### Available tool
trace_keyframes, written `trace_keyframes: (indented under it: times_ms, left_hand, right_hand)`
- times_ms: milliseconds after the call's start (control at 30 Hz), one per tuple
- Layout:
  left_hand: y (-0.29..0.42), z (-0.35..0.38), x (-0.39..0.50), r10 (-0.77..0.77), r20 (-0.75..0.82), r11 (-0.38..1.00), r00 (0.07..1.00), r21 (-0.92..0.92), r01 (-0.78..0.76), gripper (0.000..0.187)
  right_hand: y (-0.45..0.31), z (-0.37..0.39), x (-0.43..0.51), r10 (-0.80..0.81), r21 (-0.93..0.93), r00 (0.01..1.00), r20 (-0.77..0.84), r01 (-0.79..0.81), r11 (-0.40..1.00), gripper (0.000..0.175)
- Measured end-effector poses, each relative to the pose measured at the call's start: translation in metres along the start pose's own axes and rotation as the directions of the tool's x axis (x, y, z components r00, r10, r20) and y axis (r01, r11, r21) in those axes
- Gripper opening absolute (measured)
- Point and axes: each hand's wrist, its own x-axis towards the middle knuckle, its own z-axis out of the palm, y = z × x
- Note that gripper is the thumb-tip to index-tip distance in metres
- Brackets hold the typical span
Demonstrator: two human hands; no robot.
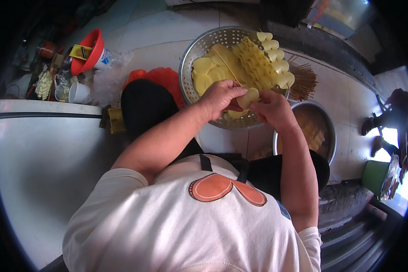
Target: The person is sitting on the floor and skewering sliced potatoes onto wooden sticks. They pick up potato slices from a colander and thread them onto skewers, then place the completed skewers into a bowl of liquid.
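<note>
Over the near side of a perforated metal colander, my left hand and my right hand hold a thin potato slice between them. A thin wooden skewer slants up and left from the fingers of my left hand; its lower end is hidden there. Loose potato slices lie in the colander. Skewered rows of folded slices rest on its right side, one row reaching over the rim.
A bundle of wooden skewers lies right of the colander. Nearer me stands a metal basin with slices in it. A red plastic basin, a white cup and red plastic bags are at left. A person's shoes show far right.
</note>
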Motion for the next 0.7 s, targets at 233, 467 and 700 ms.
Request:
trace_keyframes:
  times_ms: [233, 467, 700]
  left_hand:
    - [0.006, -0.045, 0.033, 0.24, -0.26, 0.741, 0.935, 0.671, -0.004, 0.028]
    - [-0.022, -0.036, 0.03, 0.247, -0.074, 0.028, 0.966, 0.997, 0.069, 0.025]
    - [-0.024, -0.049, 0.033, 0.411, 0.009, 0.119, 0.912, 0.991, -0.063, 0.012]
  right_hand:
    - [0.007, -0.003, 0.008, -0.021, 0.004, 0.998, -0.054, 0.021, 1.0, 0.024]
    - [0.009, -0.003, 0.003, -0.035, -0.018, 0.998, -0.048, 0.034, 0.999, 0.036]
    - [0.002, -0.002, 0.0, -0.06, -0.092, 0.997, -0.048, 0.055, 0.994, 0.036]
